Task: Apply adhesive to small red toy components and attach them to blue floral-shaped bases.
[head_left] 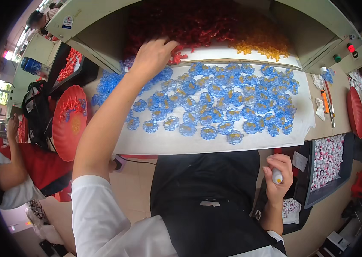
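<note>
My left hand [155,55] reaches far forward to the near edge of a heap of small red plastic pieces [189,25] under the hood of the pale green cabinet. Its fingertips are hidden or blurred, so whether it grips a piece is unclear. Close to my body on the right, my right hand [284,165] is closed around a small white tube-like thing [277,176] with a yellowish tip. Between the hands, many translucent blue flower-shaped pieces [208,132] with yellowish middles lie on a white sheet [159,145].
Yellow pieces [262,45] lie beside the red heap. A red scalloped plate [63,132] stands left of the sheet. An orange-handled tool [325,100] lies at right, above a dark crate [330,184] of white-and-pink pieces. Other people sit at both sides.
</note>
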`<state>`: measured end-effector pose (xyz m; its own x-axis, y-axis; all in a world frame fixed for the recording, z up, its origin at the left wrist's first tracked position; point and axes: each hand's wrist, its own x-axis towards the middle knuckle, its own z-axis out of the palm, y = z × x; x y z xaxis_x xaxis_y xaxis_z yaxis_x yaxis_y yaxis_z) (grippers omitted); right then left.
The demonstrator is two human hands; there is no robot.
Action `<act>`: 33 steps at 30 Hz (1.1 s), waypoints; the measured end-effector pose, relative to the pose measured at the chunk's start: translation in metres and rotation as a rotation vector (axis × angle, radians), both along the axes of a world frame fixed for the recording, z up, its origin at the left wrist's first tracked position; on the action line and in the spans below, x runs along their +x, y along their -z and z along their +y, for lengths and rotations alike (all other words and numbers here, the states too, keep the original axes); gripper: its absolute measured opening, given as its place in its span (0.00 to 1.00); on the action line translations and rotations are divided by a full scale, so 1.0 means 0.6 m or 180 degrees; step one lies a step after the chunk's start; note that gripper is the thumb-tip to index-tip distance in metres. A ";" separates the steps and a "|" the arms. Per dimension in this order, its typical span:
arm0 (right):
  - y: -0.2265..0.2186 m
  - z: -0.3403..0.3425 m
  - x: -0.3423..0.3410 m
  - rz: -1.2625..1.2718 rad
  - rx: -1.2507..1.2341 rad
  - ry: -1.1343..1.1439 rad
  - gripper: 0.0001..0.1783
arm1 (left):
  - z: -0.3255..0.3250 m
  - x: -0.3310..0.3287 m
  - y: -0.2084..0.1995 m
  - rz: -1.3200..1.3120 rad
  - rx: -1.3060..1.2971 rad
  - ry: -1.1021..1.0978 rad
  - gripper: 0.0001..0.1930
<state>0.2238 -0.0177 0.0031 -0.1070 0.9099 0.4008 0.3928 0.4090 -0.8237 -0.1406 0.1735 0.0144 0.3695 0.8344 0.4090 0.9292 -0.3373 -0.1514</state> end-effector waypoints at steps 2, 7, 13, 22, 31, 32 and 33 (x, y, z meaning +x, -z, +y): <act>0.001 0.002 -0.004 0.0051 -0.0054 -0.0039 0.13 | -0.011 -0.005 -0.002 -0.0665 0.0313 0.0168 0.15; 0.007 0.004 -0.009 0.0133 -0.0029 -0.0128 0.18 | -0.110 -0.017 -0.044 -0.3631 0.0102 0.0269 0.13; 0.023 -0.005 -0.027 0.0999 -0.0228 -0.0361 0.26 | -0.343 0.022 -0.020 -0.4962 -0.0914 0.0871 0.11; -0.032 -0.016 -0.129 0.0369 -0.0567 -0.0909 0.19 | -0.456 0.055 0.077 -0.7265 -0.2702 0.0563 0.13; -0.042 -0.031 -0.135 -0.0062 -0.0243 -0.0994 0.25 | -0.421 0.067 0.065 -0.7776 -0.3515 0.0522 0.13; -0.043 -0.040 -0.145 0.0412 -0.0571 -0.0759 0.22 | -0.417 0.071 0.062 -0.7789 -0.3613 0.0472 0.13; -0.043 -0.042 -0.155 0.0749 -0.0564 -0.0718 0.21 | -0.414 0.077 0.061 -0.7718 -0.3558 0.0463 0.13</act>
<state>0.1310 -0.0431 0.0287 -0.2364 0.9315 0.2765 0.1004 0.3065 -0.9466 -0.0942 -0.0746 -0.0224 0.2618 0.9251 -0.2752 -0.7168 0.3773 0.5864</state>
